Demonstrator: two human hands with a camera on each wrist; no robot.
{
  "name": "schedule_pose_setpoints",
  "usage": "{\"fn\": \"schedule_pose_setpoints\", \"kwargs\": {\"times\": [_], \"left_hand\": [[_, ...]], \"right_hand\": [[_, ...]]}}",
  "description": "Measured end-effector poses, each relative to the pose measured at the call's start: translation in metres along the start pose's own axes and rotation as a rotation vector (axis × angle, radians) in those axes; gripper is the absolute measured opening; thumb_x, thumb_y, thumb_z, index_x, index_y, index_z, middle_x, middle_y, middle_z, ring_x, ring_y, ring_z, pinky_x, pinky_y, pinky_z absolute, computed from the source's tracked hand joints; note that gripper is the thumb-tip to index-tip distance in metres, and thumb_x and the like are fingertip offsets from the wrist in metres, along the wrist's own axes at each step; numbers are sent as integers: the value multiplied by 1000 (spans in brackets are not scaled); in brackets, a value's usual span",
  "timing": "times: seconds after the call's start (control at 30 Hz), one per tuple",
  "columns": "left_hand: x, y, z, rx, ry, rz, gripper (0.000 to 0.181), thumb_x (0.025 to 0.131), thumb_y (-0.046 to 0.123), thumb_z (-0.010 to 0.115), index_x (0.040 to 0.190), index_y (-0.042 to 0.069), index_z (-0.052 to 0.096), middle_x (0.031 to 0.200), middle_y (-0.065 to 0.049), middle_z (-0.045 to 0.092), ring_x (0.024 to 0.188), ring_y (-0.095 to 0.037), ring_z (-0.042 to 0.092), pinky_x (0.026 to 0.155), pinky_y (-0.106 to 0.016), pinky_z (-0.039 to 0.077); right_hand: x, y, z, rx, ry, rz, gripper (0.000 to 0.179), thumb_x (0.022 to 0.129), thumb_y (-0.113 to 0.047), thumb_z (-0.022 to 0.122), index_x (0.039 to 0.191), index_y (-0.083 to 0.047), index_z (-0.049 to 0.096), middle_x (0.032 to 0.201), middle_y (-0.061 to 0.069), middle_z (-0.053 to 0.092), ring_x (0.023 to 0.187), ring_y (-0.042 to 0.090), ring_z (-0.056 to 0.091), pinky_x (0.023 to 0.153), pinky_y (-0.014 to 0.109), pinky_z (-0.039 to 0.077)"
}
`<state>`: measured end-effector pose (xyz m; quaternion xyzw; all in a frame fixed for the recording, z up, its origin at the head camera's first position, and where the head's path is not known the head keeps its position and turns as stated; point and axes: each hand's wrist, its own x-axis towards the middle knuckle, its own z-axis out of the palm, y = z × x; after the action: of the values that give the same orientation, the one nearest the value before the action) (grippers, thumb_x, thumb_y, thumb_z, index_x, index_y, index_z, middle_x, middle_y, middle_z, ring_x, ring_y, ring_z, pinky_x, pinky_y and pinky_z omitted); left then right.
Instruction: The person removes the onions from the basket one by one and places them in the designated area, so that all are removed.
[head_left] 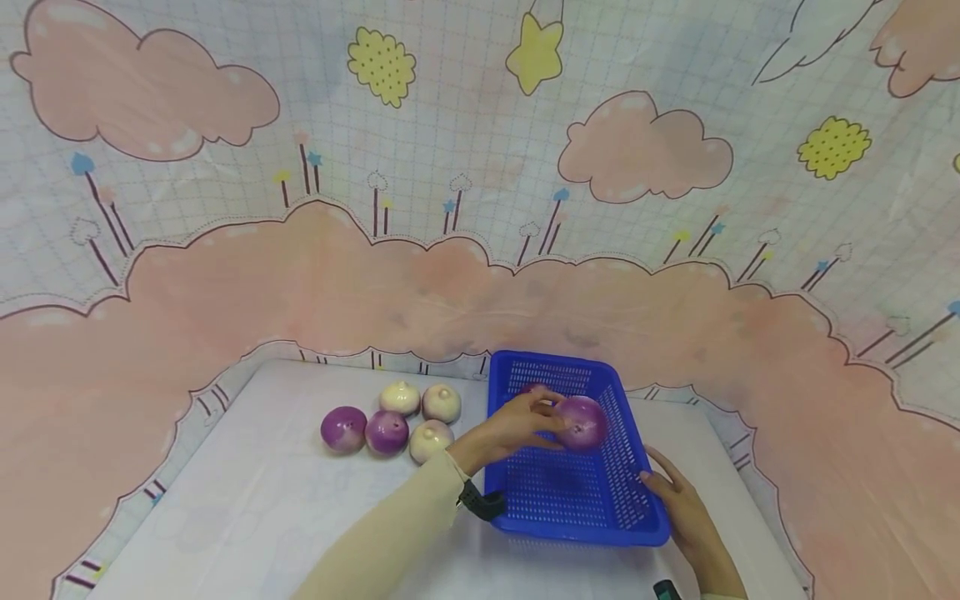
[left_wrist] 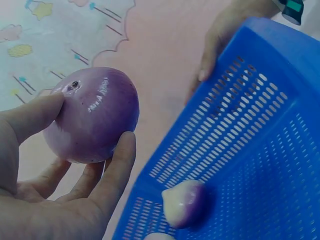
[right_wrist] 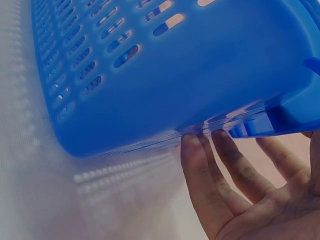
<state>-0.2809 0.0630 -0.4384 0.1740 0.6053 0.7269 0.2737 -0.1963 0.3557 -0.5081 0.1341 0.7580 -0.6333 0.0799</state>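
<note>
My left hand [head_left: 521, 421] holds a purple onion [head_left: 580, 423] over the blue basket [head_left: 555, 527]. In the left wrist view the thumb and fingertips are around the onion [left_wrist: 95, 115], while a white-and-purple onion [left_wrist: 184, 204] lies in the basket, with part of another pale one [left_wrist: 159, 236] at the frame's bottom edge. At the basket's right side, my right hand [head_left: 686, 508] grips the rim, thumb on top and fingers outside. The right wrist view has the right fingers [right_wrist: 195, 165] against the basket's outer wall [right_wrist: 175, 95]; the thumb is mostly hidden there.
Left of the basket, two purple onions [head_left: 343, 430] and three white onions [head_left: 441, 403] sit grouped on the white table [head_left: 247, 500]. A patterned cloth [head_left: 420, 300] hangs behind the table. A dark strap [head_left: 480, 500] is around the left wrist.
</note>
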Motion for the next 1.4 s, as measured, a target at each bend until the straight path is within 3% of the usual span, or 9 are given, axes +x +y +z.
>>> {"fn": "schedule_pose_setpoints", "kwargs": {"times": [0.27,0.4,0.7,0.97,1.4], "left_hand": [[-20,6,-17,-26,9,12,50,90,10,70,136,10,49,130,-15,54,107,-22,63,92,-48,57],[-33,11,-26,-22,16,21,52,91,11,69,137,8,47,130,-17,52,106,-23,64,94,-48,56],[-60,21,-49,14,62,52,54,92,13,68,139,5,43,135,-21,48,102,-21,66,93,-42,57],[-78,15,-77,-20,122,74,53,92,7,65,140,2,41,140,-24,45,110,-21,61,95,-46,56],[-106,13,-117,36,219,27,56,93,16,67,142,5,40,141,-21,45,111,-20,61,98,-43,54]], "right_hand": [[-2,2,1,-10,1,14,71,96,-42,58,157,-30,22,158,23,29,141,44,38,108,53,44],[-2,3,2,-5,-1,16,72,96,-42,58,157,-31,21,158,23,29,141,44,38,108,53,44],[0,0,2,14,-2,-34,67,98,-37,57,156,-28,25,156,21,35,130,30,51,104,46,49],[-2,1,3,14,1,-25,68,98,-38,57,156,-29,24,156,22,35,131,31,50,103,44,50],[-4,5,3,22,5,-23,68,98,-38,57,156,-29,23,155,22,35,127,28,54,99,41,52]]}}
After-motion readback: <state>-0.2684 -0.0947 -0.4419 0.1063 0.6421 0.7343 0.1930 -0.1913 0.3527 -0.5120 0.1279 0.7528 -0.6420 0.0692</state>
